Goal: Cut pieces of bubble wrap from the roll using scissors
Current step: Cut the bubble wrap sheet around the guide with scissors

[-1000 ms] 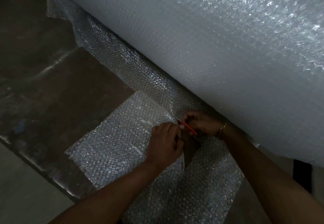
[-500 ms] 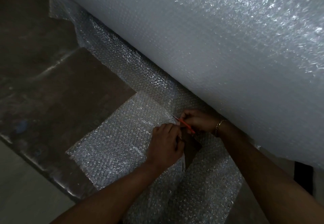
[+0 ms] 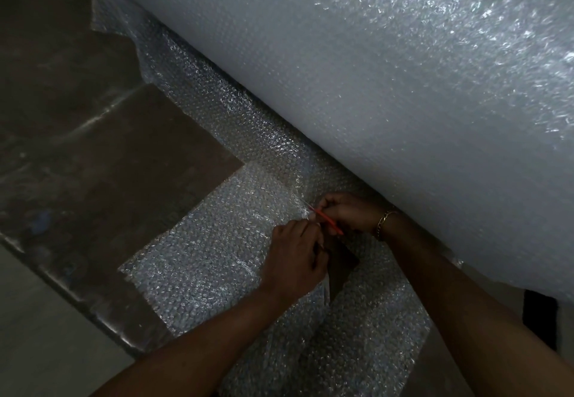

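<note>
Gripping the orange scissors (image 3: 326, 221) just beside the roll (image 3: 403, 86), the right hand (image 3: 349, 213) cuts while the left hand (image 3: 295, 260) pinches the nearly freed piece (image 3: 202, 257) lying on the counter (image 3: 124, 164); this cut seems almost done, though the piece is not yet loose.

Translucent plastic bubble wrap on the roll (image 3: 403, 86), bumpy and glinting; the same clear, pebbled film in the unrolled sheet (image 3: 198, 257); orange plastic on the scissors (image 3: 326, 221); gold-toned metal chain bracelet (image 3: 382, 221); dark worktop (image 3: 108, 164), worn, dully shiny; pale matt floor (image 3: 40, 334)
</note>
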`<move>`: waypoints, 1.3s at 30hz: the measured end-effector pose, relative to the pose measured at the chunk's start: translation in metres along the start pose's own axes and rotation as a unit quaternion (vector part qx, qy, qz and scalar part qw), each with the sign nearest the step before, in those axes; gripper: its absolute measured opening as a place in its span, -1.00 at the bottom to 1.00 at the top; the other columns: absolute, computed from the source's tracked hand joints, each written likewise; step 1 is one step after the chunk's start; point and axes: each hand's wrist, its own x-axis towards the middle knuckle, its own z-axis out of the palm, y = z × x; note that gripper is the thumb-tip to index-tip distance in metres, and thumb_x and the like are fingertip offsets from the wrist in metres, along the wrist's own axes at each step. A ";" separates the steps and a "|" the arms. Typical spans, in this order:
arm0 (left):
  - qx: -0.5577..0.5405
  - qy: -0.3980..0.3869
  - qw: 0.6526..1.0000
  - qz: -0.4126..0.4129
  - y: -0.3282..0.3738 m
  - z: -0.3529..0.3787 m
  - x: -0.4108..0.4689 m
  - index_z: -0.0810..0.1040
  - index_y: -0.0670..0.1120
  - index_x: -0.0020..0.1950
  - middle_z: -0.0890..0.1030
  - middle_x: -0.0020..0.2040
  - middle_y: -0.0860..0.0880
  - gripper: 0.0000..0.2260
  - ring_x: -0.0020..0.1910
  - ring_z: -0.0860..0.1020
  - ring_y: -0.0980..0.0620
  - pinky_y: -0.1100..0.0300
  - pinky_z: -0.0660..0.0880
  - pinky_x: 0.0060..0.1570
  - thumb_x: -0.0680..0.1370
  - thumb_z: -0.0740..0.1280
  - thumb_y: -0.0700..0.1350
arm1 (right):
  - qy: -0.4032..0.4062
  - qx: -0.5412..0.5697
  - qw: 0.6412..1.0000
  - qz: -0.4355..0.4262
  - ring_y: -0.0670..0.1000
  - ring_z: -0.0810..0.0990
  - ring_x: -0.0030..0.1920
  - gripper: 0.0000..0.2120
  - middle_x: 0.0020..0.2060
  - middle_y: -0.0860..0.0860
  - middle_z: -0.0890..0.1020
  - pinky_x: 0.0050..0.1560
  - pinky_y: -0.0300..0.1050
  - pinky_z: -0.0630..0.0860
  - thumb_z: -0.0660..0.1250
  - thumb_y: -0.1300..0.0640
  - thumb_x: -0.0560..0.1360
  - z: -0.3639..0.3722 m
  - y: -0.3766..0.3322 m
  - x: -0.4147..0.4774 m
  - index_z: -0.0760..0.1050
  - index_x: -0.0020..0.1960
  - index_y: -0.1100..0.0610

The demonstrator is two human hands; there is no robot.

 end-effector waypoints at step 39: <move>-0.026 0.009 1.000 0.004 0.000 -0.004 0.000 0.50 -0.06 -0.08 0.52 -0.12 0.01 -0.88 -0.05 0.50 -0.06 -0.06 0.42 -0.07 0.43 0.28 -0.05 | -0.011 -0.041 0.999 -0.007 -0.12 0.39 -0.60 -0.78 -0.43 0.11 0.55 -0.60 -0.32 0.24 0.44 0.06 0.52 -0.002 -0.012 0.006 0.50 -0.08 0.21</move>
